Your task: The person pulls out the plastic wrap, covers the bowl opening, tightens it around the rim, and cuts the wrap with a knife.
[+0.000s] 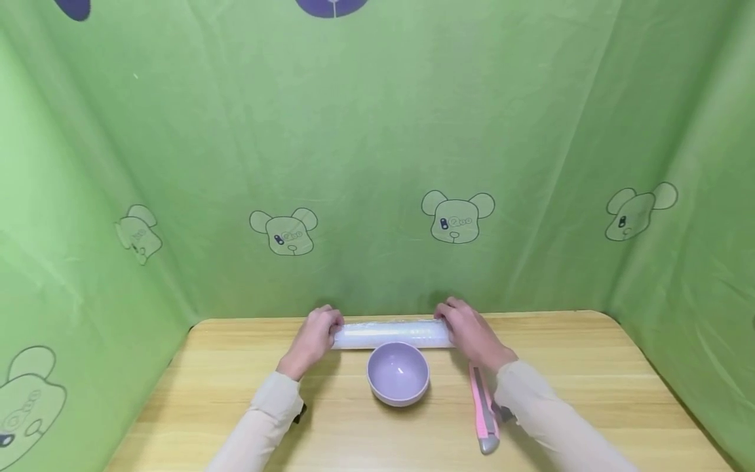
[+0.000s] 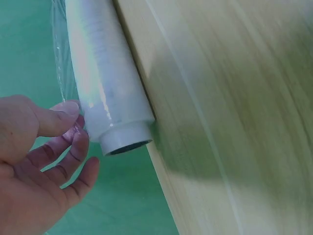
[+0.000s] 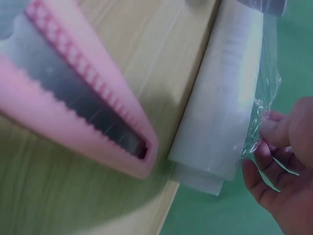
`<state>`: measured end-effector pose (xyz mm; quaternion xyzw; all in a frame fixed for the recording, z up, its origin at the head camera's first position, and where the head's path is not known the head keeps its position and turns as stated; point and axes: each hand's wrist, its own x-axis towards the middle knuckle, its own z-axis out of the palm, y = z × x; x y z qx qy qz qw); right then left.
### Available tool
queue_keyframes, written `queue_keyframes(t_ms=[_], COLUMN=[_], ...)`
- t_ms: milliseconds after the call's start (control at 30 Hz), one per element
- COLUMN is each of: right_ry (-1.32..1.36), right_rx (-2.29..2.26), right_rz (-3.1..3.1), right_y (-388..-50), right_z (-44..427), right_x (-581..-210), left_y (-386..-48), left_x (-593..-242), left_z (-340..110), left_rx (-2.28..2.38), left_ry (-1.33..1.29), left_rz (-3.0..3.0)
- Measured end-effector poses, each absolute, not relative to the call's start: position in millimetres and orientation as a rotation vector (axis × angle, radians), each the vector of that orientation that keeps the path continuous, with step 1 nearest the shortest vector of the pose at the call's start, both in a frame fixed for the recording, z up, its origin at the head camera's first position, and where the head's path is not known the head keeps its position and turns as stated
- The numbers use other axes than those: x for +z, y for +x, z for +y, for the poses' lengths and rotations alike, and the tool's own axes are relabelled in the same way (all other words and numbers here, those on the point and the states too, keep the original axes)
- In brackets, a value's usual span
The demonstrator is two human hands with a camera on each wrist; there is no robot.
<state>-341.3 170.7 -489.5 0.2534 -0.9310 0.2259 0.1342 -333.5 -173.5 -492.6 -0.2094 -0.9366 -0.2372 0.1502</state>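
Observation:
A roll of cling film (image 1: 392,334) lies across the far edge of the wooden table, its core showing at both ends in the wrist views. At its left end my left hand (image 1: 316,335) pinches a loose edge of the clear film (image 2: 59,58) between thumb and forefinger. My right hand (image 1: 472,333) pinches the same loose edge near the right end, where the film (image 3: 266,73) is crumpled. The film stretches along the roll's far side between both hands. Just in front of the roll stands a lilac bowl (image 1: 398,372), upright, with nothing visible inside.
A pink and grey utility knife (image 1: 483,413) lies on the table (image 1: 236,367) beneath and beside my right forearm. Green cloth (image 1: 377,157) with bear-face prints hangs behind the far table edge and along both sides.

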Motion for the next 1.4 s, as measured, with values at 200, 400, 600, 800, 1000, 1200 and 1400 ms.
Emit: queue_keyframes(t_ms=[200,400,600,800,1000,1200,1400], right_ry=[0.758,0.753,0.758,0.768,0.773,0.763,0.762], right_rx=[0.672,0.749,0.786,0.783,0.762,0.77,0.757], right_rz=[-2.746,-2.728,-2.684,-2.654,-2.67,-2.674,-2.679], right_y=[-336.9,-340.6,-345.0,-348.2,-352.1,-356.5,-359.5], right_z=[186.1,193.9,195.9,195.1,191.6,189.7,190.9], right_x=[-495.0,-496.4,-496.0,-492.9,-486.7,-480.9,-479.2], left_y=[-337.3,-338.4,-338.9,-342.1,-345.3,-348.5,-350.2], left_x=[-493.3,-492.8,-490.9,-489.0,-488.1,-485.4,-482.0], left_z=[-173.6,-172.5,-171.8,-172.6,-173.3,-174.1,-176.2], left_rx=[-0.721,-0.757,-0.848,-0.893,-0.959,-1.077,-1.128], left_ry=[-0.608,-0.593,-0.565,-0.543,-0.538,-0.492,-0.45], left_rz=[-2.663,-2.649,-2.65,-2.639,-2.643,-2.632,-2.627])
